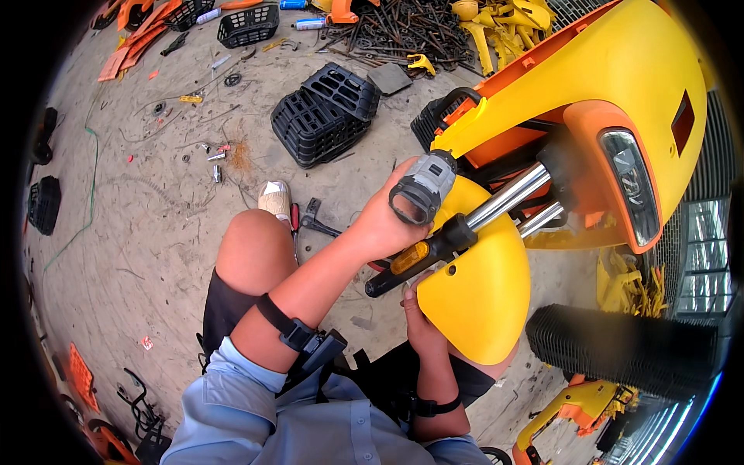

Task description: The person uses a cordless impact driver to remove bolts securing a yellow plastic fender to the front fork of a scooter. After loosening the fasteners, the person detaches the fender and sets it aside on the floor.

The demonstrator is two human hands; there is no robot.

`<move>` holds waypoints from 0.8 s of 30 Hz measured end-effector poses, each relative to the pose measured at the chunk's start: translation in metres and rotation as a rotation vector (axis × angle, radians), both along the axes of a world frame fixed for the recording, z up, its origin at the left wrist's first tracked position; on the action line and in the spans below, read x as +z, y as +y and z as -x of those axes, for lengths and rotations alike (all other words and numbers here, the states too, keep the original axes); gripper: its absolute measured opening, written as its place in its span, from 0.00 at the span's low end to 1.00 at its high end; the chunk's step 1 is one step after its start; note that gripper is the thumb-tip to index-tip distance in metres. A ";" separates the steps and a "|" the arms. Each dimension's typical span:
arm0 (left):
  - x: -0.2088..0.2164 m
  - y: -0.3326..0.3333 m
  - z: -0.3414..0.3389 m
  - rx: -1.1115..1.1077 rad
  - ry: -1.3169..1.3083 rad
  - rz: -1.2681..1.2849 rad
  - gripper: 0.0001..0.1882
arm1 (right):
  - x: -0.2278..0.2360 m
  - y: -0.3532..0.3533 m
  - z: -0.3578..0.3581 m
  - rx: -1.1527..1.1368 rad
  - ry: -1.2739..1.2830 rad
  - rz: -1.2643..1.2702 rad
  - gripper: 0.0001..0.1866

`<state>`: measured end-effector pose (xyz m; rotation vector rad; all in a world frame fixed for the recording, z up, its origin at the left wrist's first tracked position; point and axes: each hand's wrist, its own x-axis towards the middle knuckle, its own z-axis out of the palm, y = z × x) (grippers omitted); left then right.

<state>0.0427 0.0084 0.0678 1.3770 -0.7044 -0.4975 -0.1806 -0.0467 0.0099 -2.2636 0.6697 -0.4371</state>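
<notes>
My left hand (381, 221) is wrapped round a grey cordless drill (425, 187), held next to the front fork (508, 195) of a yellow and orange scooter body (597, 74). The fork has chrome tubes and a black lower leg with an amber reflector (409, 259). Whether the drill's tip touches anything is hidden. Below the fork leg, my right hand (422, 319) grips the near edge of a yellow front mudguard (482, 306); some fingers are hidden behind it. The scooter's headlight (632, 186) faces right in its orange surround.
Black plastic baskets (325, 112) lie on the concrete floor ahead. A hammer-like tool (316, 218) and a red-handled screwdriver (294, 217) rest by my left foot. Metal sockets (217, 172) lie farther left. A heap of dark metal parts (403, 35) and stacked black baskets (620, 349) surround the work.
</notes>
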 end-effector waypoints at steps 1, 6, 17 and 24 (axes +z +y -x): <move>0.001 0.000 0.000 -0.009 0.008 0.006 0.47 | -0.001 0.000 0.000 -0.001 0.001 -0.003 0.07; 0.001 0.001 -0.001 -0.002 -0.007 0.012 0.46 | 0.003 0.001 -0.001 -0.005 -0.003 -0.021 0.07; 0.005 0.002 0.000 0.022 -0.014 0.015 0.46 | 0.002 0.001 0.001 0.011 -0.002 -0.030 0.09; 0.001 -0.001 -0.002 0.010 -0.012 0.009 0.46 | 0.004 0.003 0.000 -0.005 -0.009 -0.040 0.10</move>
